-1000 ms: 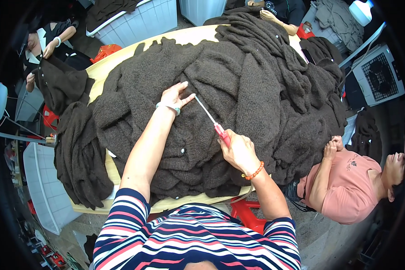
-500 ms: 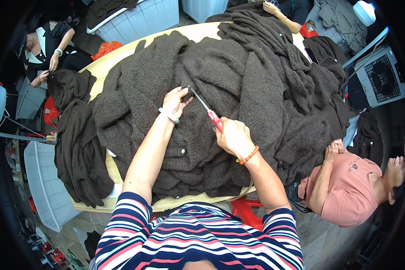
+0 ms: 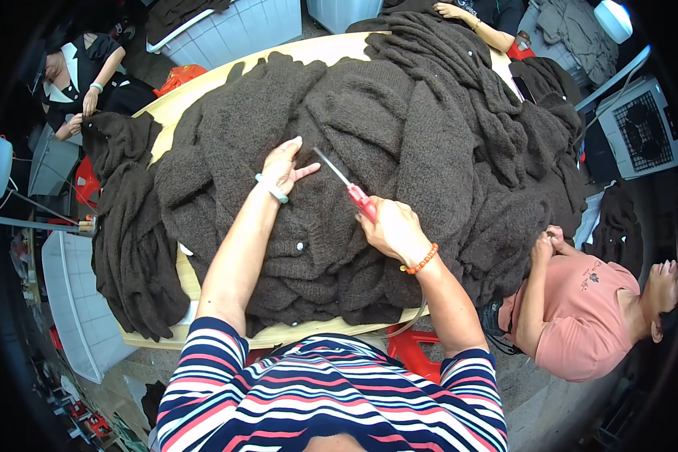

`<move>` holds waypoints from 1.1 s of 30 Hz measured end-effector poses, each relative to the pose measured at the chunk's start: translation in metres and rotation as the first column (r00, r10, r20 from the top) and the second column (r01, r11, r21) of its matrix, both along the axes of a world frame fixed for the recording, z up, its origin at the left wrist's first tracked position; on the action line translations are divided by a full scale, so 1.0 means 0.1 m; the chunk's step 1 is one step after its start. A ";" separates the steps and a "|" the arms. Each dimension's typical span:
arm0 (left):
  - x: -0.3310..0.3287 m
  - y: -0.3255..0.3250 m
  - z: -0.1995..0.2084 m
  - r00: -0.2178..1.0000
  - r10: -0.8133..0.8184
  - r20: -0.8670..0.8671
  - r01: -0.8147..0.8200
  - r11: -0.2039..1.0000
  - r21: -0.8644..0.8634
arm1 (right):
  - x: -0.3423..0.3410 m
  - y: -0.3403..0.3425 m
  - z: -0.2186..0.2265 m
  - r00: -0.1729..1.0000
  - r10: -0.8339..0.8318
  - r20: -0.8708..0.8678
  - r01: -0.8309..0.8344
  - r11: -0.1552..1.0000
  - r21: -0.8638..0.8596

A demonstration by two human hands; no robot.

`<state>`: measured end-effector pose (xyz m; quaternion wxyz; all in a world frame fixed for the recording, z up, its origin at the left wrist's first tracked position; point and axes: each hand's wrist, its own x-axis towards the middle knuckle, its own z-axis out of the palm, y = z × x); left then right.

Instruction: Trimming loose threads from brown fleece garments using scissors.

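A heap of dark brown knitted garments (image 3: 369, 113) covers most of the table in front of me. My left hand (image 3: 282, 166) rests on the knit at the middle of the heap, its fingers spread and nothing visible in them. In my right hand (image 3: 396, 230) is a red-handled tool (image 3: 362, 202) with a slim metal shaft; its exact kind is unclear. The shaft points up and left over the knit, its tip just beyond my left fingers. Nearer to me, a small white tag or button (image 3: 300, 246) shows on the knit.
The pale wooden table (image 3: 191, 283) shows around the heap. A co-worker in a pink shirt (image 3: 580, 316) sits at the right; a person in black (image 3: 90, 75) handles knit at the far left. White bins (image 3: 237, 34) stand behind. A red stool (image 3: 410, 350) is below the near edge.
My left hand has let go of the pinched knit and spread its fingers, shifting slightly left. The tool stays in my right hand almost unmoved.
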<state>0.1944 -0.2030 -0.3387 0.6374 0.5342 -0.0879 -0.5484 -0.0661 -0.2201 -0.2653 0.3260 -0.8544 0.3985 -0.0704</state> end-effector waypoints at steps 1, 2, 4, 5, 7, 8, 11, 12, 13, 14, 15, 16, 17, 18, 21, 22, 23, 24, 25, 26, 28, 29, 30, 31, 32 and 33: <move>-0.01 0.05 0.05 0.999 0.010 0.031 -0.012 0.998 0.056 | -0.06 0.00 0.00 0.999 -0.024 0.036 0.024 1.000 0.004; 0.04 0.17 0.10 0.994 -0.074 0.084 0.069 0.995 0.067 | -0.13 0.02 0.00 0.998 -0.044 0.045 0.043 0.999 0.013; 0.12 0.40 0.13 0.973 -0.189 0.132 0.173 0.977 0.122 | -0.25 0.01 0.02 0.997 -0.051 0.051 0.050 0.998 0.024; 0.11 0.48 0.18 0.967 -0.220 0.129 0.200 0.967 0.157 | -0.31 0.02 0.02 0.996 -0.062 0.060 0.060 0.998 0.024; 0.03 0.60 0.27 0.971 -0.227 0.072 0.215 0.965 0.150 | -0.40 0.04 -0.02 0.995 -0.068 0.073 0.062 0.996 0.070; 0.03 0.63 0.24 0.974 -0.212 0.077 0.199 0.968 0.150 | -0.42 0.06 -0.02 0.994 -0.071 0.085 0.062 0.992 0.111; -0.03 0.66 0.12 0.984 -0.156 0.088 0.142 0.980 0.142 | -0.44 0.12 0.06 0.997 -0.042 0.070 0.035 0.995 0.098; -0.06 0.64 0.11 0.988 -0.122 0.091 0.109 0.985 0.134 | -0.45 0.14 0.08 0.997 -0.038 0.070 0.031 0.995 0.096; -0.07 0.64 0.10 0.989 -0.117 0.091 0.104 0.986 0.132 | -0.45 0.16 0.10 0.998 -0.029 0.047 0.025 0.996 0.091; -0.10 0.63 0.10 0.990 -0.128 0.056 0.121 0.986 0.116 | -0.45 0.17 0.11 0.999 -0.023 0.023 0.021 0.996 0.087; -0.13 0.62 0.10 0.990 -0.139 0.020 0.136 0.986 0.099 | -0.45 0.18 0.11 1.000 -0.020 0.021 0.018 0.996 0.086; -0.17 0.62 0.11 0.992 -0.122 0.018 0.119 0.986 0.114 | -0.45 0.19 0.11 1.000 -0.010 0.022 0.008 0.996 0.088; -0.18 0.64 0.09 0.993 -0.118 0.015 0.116 0.987 0.114 | -0.45 0.20 0.12 1.000 0.000 0.022 -0.002 0.996 0.091; -0.20 0.67 0.06 0.997 -0.081 0.004 0.081 0.994 0.078 | -0.45 0.21 0.13 1.000 0.004 0.019 -0.006 0.996 0.092; -0.20 0.73 -0.08 0.999 -0.012 -0.037 0.013 1.000 0.011 | -0.44 0.26 0.13 0.999 0.030 0.012 -0.031 0.996 0.089; -0.19 0.76 -0.12 0.998 0.015 -0.064 -0.016 1.000 -0.020 | -0.44 0.28 0.11 0.998 0.061 0.011 -0.061 0.995 0.080; -0.20 0.76 -0.13 0.998 0.019 -0.065 -0.020 1.000 -0.019 | -0.44 0.30 0.08 0.996 0.090 0.010 -0.090 0.993 0.070; -0.22 0.77 -0.13 0.997 0.041 -0.068 -0.042 0.999 -0.018 | -0.44 0.33 0.03 0.994 0.105 0.043 -0.106 0.994 0.021; -0.24 0.77 -0.14 0.995 0.063 -0.071 -0.065 0.998 -0.017 | -0.43 0.36 0.02 0.993 0.109 0.042 -0.110 0.994 0.023; -0.26 0.77 -0.13 0.995 0.067 -0.073 -0.068 0.998 -0.015 | -0.43 0.38 0.02 0.991 0.131 0.019 -0.131 0.991 0.013; -0.29 0.76 -0.13 0.993 0.097 -0.075 -0.097 0.995 0.002 | -0.38 0.40 0.06 0.985 0.161 -0.057 -0.158 0.986 0.058; -0.29 0.77 -0.13 0.992 0.101 -0.075 -0.102 0.995 0.003 | -0.37 0.41 0.06 0.985 0.166 -0.057 -0.162 0.985 0.059; -0.28 0.77 -0.14 0.989 0.123 -0.084 -0.122 0.992 0.013 | -0.36 0.42 0.06 0.984 0.170 -0.056 -0.167 0.985 0.047; -0.27 0.77 -0.14 0.985 0.144 -0.093 -0.142 0.990 0.022 | -0.35 0.43 0.06 0.983 0.173 -0.054 -0.172 0.985 0.035; -0.28 0.77 -0.14 0.985 0.145 -0.096 -0.143 0.989 0.023 | -0.34 0.43 0.05 0.983 0.174 -0.056 -0.173 0.984 0.036; -0.28 0.77 -0.13 0.984 0.149 -0.100 -0.148 0.989 0.021 | -0.33 0.43 0.04 0.984 0.166 -0.064 -0.165 0.986 0.022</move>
